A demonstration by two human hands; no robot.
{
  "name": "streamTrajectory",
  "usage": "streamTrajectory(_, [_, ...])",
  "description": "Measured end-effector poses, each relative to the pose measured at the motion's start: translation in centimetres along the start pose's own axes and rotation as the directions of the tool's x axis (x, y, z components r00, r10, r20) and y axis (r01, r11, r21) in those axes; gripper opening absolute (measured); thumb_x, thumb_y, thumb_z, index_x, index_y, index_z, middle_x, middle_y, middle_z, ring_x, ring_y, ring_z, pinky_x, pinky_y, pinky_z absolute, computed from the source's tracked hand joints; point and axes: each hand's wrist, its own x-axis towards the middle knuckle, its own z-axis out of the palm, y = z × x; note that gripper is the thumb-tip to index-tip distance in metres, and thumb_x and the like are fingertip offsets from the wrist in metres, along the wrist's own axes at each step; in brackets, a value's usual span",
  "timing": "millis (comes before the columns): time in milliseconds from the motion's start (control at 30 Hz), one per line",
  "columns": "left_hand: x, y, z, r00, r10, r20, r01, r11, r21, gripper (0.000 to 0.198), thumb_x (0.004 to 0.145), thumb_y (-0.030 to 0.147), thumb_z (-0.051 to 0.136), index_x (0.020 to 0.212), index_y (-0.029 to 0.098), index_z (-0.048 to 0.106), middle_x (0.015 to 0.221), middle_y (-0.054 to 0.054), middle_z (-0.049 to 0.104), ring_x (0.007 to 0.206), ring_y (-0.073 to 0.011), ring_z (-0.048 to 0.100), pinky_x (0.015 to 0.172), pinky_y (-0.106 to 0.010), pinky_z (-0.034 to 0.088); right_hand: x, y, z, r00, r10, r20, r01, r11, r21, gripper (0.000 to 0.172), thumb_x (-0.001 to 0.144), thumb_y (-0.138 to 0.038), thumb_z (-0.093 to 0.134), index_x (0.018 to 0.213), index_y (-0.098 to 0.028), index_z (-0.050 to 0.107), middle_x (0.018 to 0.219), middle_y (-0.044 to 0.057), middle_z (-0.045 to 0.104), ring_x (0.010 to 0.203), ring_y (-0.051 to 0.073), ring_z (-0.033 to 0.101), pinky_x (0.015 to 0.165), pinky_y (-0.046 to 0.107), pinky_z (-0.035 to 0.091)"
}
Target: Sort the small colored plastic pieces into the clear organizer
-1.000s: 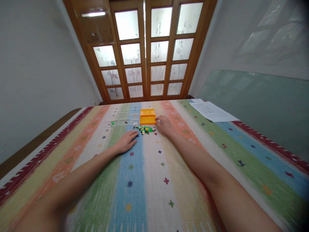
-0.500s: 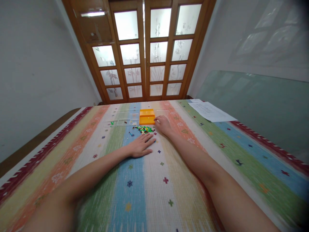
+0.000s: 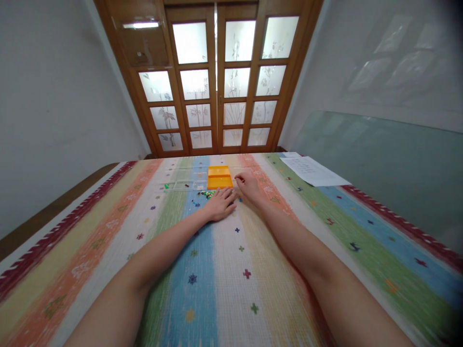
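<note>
My left hand (image 3: 221, 204) lies flat with its fingers spread, covering part of a pile of small coloured pieces (image 3: 207, 194). Green, white and dark bits show beyond its fingers. Just past it stands an orange box (image 3: 219, 183) with two compartments. My right hand (image 3: 249, 186) is right of this box, thumb and fingertips pinched together; whatever they may hold is too small to make out. A small blue piece (image 3: 240, 200) rests on the cloth below my right hand.
Left of the orange box is a clear plastic tray (image 3: 177, 182) with green pieces (image 3: 166, 186) and a dark brown piece (image 3: 187, 185) in its sections. White paper sheets (image 3: 313, 171) lie at the far right of the striped tablecloth (image 3: 231, 289). Wooden glazed doors (image 3: 219, 96) stand behind.
My left hand has slid forward and right, over more of the pile. My right hand has shifted slightly right, away from the orange box's edge, still pinched.
</note>
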Motion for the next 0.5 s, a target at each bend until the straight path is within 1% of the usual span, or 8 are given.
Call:
streamTrajectory(67, [-0.3, -1.4, -0.6, 0.999, -0.038, -0.026, 0.038, 0.999, 0.001, 0.061, 0.107, 0.052, 0.029, 0.159, 0.023, 0.040, 0.167, -0.011, 0.038, 0.155, -0.0294, 0.030, 0.127, -0.053, 0.018, 0.2, -0.4, -0.3, 0.999, 0.011, 0.034, -0.012, 1.000, 0.026, 0.020, 0.094, -0.025, 0.054, 0.095, -0.020, 0.074, 0.096, 0.006, 0.075, 0.086, 0.019, 0.066, 0.081, 0.031, 0.050])
streamTrajectory(100, [-0.5, -2.1, -1.0, 0.999, -0.030, -0.019, 0.030, 1.000, -0.002, 0.057, 0.108, 0.050, 0.030, 0.156, 0.024, 0.046, 0.163, -0.010, 0.044, 0.153, -0.0291, 0.034, 0.126, -0.053, 0.021, 0.2, -0.6, -0.3, 0.998, 0.017, 0.064, -0.020, 0.999, 0.039, 0.020, 0.094, -0.025, 0.055, 0.094, -0.020, 0.074, 0.094, 0.005, 0.075, 0.085, 0.019, 0.066, 0.080, 0.030, 0.049])
streamTrajectory(200, [-1.3, -3.6, -1.9, 0.997, 0.075, -0.006, -0.075, 0.997, -0.036, 0.051, 0.108, 0.044, 0.032, 0.150, 0.025, 0.054, 0.155, -0.008, 0.053, 0.146, -0.0261, 0.043, 0.123, -0.047, 0.028, 0.2, -1.6, 0.0, 0.981, 0.014, 0.192, -0.024, 0.998, 0.053, 0.020, 0.095, -0.027, 0.056, 0.092, -0.020, 0.074, 0.091, 0.004, 0.076, 0.083, 0.018, 0.067, 0.077, 0.028, 0.049])
streamTrajectory(267, [-1.9, -4.0, -2.2, 0.992, 0.123, -0.017, -0.123, 0.991, -0.053, 0.050, 0.108, 0.043, 0.035, 0.151, 0.026, 0.053, 0.156, -0.007, 0.053, 0.144, -0.0247, 0.045, 0.123, -0.043, 0.030, -0.2, -2.1, 0.3, 0.962, -0.012, 0.273, 0.003, 0.999, 0.032, 0.020, 0.095, -0.025, 0.056, 0.090, -0.019, 0.075, 0.090, 0.004, 0.076, 0.082, 0.018, 0.067, 0.076, 0.028, 0.048])
streamTrajectory(367, [-2.8, -4.2, -2.3, 0.992, 0.124, -0.033, -0.126, 0.991, -0.055, 0.052, 0.107, 0.044, 0.038, 0.154, 0.025, 0.050, 0.157, -0.008, 0.050, 0.144, -0.0248, 0.045, 0.123, -0.042, 0.030, -1.4, -2.7, 0.4, 0.932, -0.084, 0.354, 0.087, 0.996, 0.005, 0.020, 0.096, -0.025, 0.058, 0.093, -0.019, 0.076, 0.093, 0.006, 0.076, 0.086, 0.019, 0.068, 0.080, 0.029, 0.050])
streamTrajectory(433, [-3.5, -4.6, -2.2, 0.993, 0.115, -0.035, -0.117, 0.992, -0.051, 0.052, 0.107, 0.045, 0.038, 0.153, 0.024, 0.050, 0.156, -0.009, 0.051, 0.144, -0.0250, 0.046, 0.123, -0.042, 0.031, -2.6, -3.0, 0.1, 0.912, -0.148, 0.382, 0.157, 0.988, 0.008, 0.021, 0.099, -0.031, 0.058, 0.103, -0.019, 0.076, 0.102, 0.008, 0.076, 0.094, 0.021, 0.068, 0.087, 0.032, 0.051])
streamTrajectory(500, [-4.2, -5.2, -2.2, 0.995, 0.093, -0.047, -0.095, 0.995, -0.041, 0.051, 0.107, 0.046, 0.039, 0.151, 0.024, 0.052, 0.154, -0.009, 0.053, 0.142, -0.0252, 0.047, 0.123, -0.043, 0.031, -3.8, -3.2, -0.1, 0.888, -0.217, 0.405, 0.232, 0.973, 0.014, 0.028, 0.100, -0.037, 0.060, 0.117, -0.019, 0.073, 0.116, 0.012, 0.074, 0.108, 0.024, 0.067, 0.096, 0.037, 0.051])
